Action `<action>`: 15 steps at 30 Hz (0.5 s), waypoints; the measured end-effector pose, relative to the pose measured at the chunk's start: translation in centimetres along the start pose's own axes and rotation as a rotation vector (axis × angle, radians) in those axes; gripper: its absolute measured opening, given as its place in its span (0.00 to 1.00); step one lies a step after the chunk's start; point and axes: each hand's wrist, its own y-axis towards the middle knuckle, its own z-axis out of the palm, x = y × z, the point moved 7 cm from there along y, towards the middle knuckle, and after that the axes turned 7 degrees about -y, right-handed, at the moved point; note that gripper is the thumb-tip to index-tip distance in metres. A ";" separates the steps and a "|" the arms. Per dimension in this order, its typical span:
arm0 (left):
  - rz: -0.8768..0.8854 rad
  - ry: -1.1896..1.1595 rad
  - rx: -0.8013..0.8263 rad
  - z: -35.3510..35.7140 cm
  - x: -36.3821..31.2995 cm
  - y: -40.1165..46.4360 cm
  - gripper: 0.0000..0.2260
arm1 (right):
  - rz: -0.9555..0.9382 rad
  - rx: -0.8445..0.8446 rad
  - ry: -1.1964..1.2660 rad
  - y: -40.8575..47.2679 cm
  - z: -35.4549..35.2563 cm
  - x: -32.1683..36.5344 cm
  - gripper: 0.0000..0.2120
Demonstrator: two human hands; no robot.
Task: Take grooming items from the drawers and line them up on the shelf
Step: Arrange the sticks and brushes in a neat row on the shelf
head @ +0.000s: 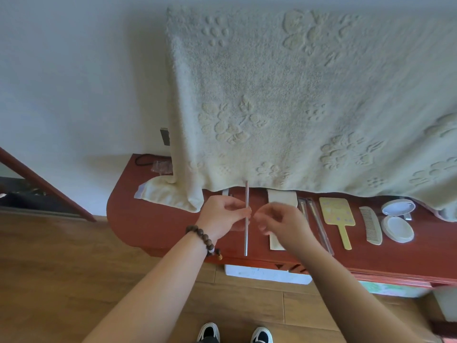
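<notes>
Just below the frame's centre, the left hand (221,214) pinches a thin stick (246,219) between thumb and fingers (243,212), holding it upright over the red shelf (153,219); its ends jut above and below the grip. The right hand (279,224) hovers just beside it, fingers loosely curled, grasping nothing, though blurred. Further right on the shelf lie a yellow hand mirror (337,214), a comb (371,227) and a round compact (398,219), side by side.

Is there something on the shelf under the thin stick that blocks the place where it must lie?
Nothing visible does. The left hand holds the stick over a bare strip of shelf, between the towel and the flat cream item.
</notes>
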 end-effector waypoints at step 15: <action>-0.021 0.129 0.097 1.4 0.2 -0.6 0.00 | -0.035 0.156 0.346 2.9 -1.6 2.6 0.05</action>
